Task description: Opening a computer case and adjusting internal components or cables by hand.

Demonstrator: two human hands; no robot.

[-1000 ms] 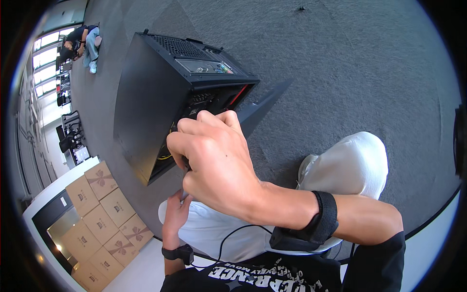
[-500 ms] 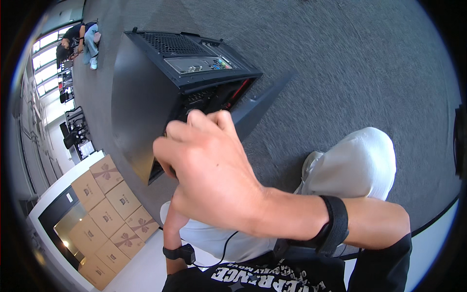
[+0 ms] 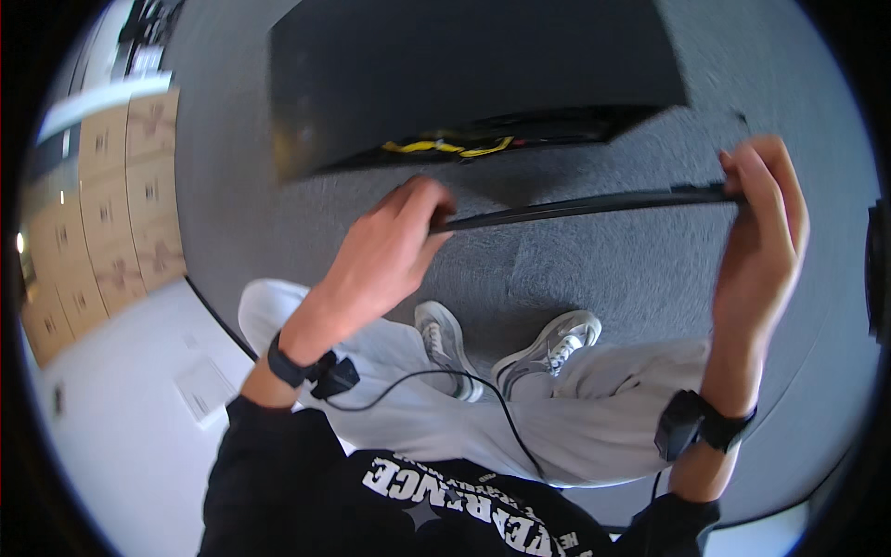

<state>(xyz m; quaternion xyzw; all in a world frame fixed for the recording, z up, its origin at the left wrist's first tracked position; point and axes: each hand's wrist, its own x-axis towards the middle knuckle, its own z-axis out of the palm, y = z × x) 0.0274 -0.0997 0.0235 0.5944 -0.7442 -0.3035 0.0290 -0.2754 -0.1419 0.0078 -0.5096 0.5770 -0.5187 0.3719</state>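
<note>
Panel (image 3: pixel 587 204) held in left grip (image 3: pixel 382 246), right grip (image 3: pixel 763 237).

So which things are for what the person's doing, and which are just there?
Seem part of it:
thin black panel, held at its ends by the left hand and right hand
black case, yellow cables showing

Just there:
cardboard boxes, stacked at the left
sneakers, worn

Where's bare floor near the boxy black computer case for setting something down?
Grey carpet is bare between the thin black panel and grey-white sneakers, and between the case and brown cardboard boxes. It's tight between case and panel.
</note>
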